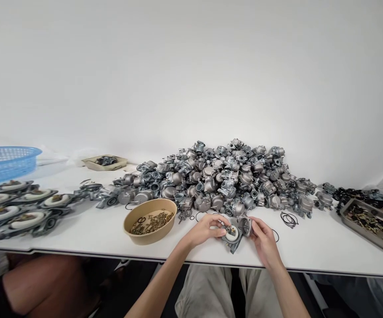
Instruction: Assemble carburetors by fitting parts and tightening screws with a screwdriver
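Near the table's front edge lies a grey metal carburetor body [233,240] with a white ring-shaped float on top. My left hand [208,229] has its fingertips on this body's upper left side, the fingers closed around its edge. Just to the right, a round metal bowl cover [245,225] stands tilted with its hollow side showing, pinched in my right hand [264,240]. The cover is right beside the body. Behind my hands rises a large pile of assembled carburetors [218,176].
A tan bowl [150,238] of brass screws stands left of my hands. Black rubber rings [289,219] lie to the right. A metal tray [370,236] of small parts is far right. Carburetor bodies with floats [29,220] and a blue basket [9,165] sit left. A person's leg [46,287] shows below.
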`<state>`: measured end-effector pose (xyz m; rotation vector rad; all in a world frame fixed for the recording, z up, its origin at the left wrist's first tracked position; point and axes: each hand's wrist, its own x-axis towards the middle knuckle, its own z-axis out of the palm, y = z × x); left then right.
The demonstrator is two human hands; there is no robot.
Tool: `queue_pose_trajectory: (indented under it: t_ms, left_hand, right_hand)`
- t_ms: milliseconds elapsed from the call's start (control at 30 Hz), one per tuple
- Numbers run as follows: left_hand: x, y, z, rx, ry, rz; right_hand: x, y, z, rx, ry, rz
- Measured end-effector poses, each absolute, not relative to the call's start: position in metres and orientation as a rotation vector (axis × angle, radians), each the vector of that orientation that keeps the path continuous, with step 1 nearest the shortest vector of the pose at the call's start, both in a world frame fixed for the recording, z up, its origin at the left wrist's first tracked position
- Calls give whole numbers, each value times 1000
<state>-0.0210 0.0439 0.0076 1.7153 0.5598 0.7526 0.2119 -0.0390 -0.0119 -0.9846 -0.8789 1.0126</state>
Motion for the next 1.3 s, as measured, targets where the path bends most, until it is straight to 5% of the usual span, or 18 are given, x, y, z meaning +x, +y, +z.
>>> queue_pose_trajectory:
  t_ms: [500,933,1300]
  left_hand:
    - [-24,40,10,1701,428,618]
    - [-21,36,7,1729,521,639]
    - [-21,34,12,1765,527,597]
  right_hand:
    - [210,-42,-18,-1223,-1127,705]
    - [190,-65,-6,-1302,-1461,-68]
    - [187,-73,25,-1477,-1891,-104]
